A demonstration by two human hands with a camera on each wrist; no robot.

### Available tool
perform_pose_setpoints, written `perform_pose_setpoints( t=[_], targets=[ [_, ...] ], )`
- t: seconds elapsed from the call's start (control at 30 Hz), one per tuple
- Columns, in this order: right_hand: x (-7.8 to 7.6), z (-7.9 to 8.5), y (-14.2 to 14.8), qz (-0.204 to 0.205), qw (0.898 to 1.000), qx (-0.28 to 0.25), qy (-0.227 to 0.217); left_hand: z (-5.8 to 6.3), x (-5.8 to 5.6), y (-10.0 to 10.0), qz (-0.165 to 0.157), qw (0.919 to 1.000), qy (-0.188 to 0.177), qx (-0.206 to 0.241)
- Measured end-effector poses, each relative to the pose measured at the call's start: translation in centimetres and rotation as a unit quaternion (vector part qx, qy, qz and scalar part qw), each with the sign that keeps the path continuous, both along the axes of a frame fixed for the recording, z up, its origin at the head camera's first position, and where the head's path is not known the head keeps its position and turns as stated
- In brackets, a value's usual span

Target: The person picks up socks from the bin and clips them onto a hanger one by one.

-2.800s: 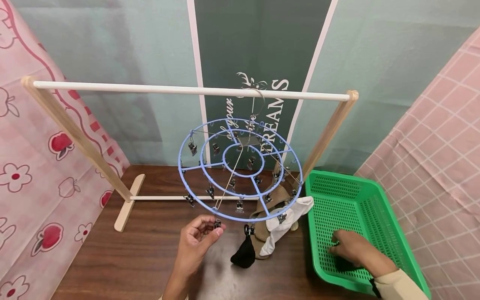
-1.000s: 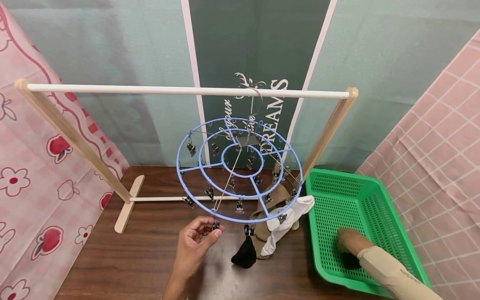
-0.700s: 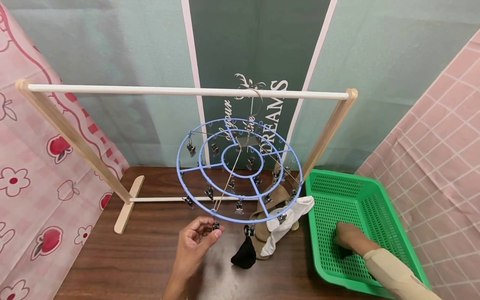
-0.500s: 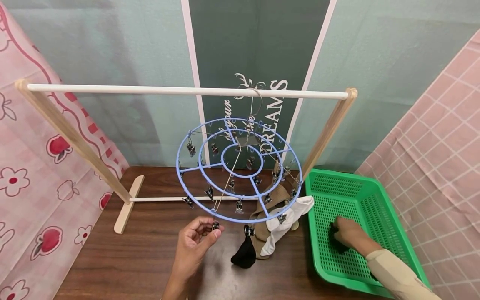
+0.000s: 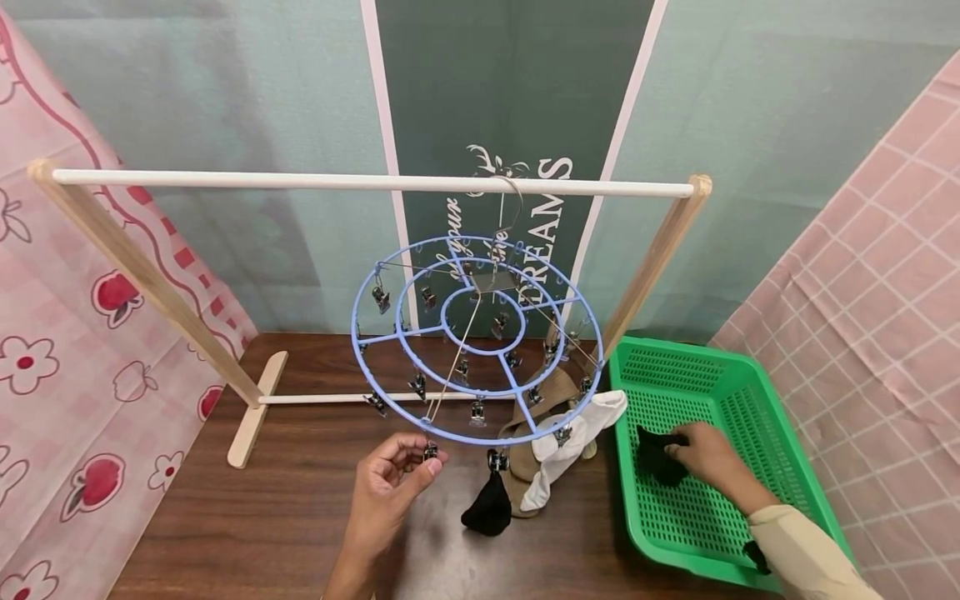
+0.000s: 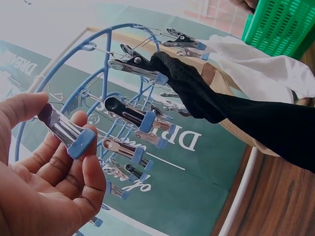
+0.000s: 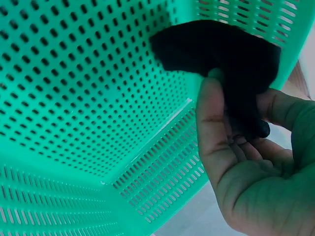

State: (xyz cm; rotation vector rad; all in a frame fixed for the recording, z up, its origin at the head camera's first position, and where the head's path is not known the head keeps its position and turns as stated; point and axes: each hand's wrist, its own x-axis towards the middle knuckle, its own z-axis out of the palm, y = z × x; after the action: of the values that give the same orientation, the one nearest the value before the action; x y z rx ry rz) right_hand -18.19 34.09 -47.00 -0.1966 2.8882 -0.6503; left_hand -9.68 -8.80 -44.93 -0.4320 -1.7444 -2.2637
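My left hand (image 5: 393, 487) pinches a metal clip (image 6: 71, 130) with blue tips between thumb and fingers. That clip hangs from the front of the blue round drying hanger (image 5: 442, 429). Inside the green basket, my right hand (image 5: 712, 458) grips a black sock (image 7: 216, 49), thumb on one side and fingers on the other, its upper part folding over. Just right of my left hand, another black sock (image 5: 489, 507) dangles from a clip. A white sock (image 5: 551, 475) and a tan sock (image 5: 521, 492) hang further right, partly behind the ring.
The hanger hooks over the white bar (image 5: 300, 179) of a wooden rack, whose foot (image 5: 258, 408) stands on the brown table (image 5: 202, 508). Several bare clips (image 5: 478, 411) dangle from the rings. The green basket (image 5: 626, 500) stands at the right, beside a pink checked cloth (image 5: 885, 333).
My right hand, earlier reaching low in the basket, has come up and toward the basket's left side with the black sock now in plain view. My left hand stays at its clip.
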Motion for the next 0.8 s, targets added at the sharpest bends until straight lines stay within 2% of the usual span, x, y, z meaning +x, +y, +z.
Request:
perform_pose_setpoints(
  t=[0.17,0.37,0.57,0.8],
  targets=[
    [0.35,0.36,-0.18,-0.009,1.000,-0.030,-0.002,0.01,-0.01,-0.01,-0.001,1.0000,0.002,0.002],
    [0.75,0.74,-0.38,-0.031,0.993,-0.111,-0.029,0.01,-0.02,-0.01,-0.003,1.0000,0.008,0.002],
    [0.86,1.00,-0.53,-0.071,0.970,-0.213,-0.090,-0.02,0.03,-0.02,-0.004,1.0000,-0.002,0.000],
    [0.67,0.93,-0.30,-0.073,0.940,-0.300,-0.141,-0.01,0.02,-0.04,-0.004,1.0000,-0.002,0.001]
  ],
)
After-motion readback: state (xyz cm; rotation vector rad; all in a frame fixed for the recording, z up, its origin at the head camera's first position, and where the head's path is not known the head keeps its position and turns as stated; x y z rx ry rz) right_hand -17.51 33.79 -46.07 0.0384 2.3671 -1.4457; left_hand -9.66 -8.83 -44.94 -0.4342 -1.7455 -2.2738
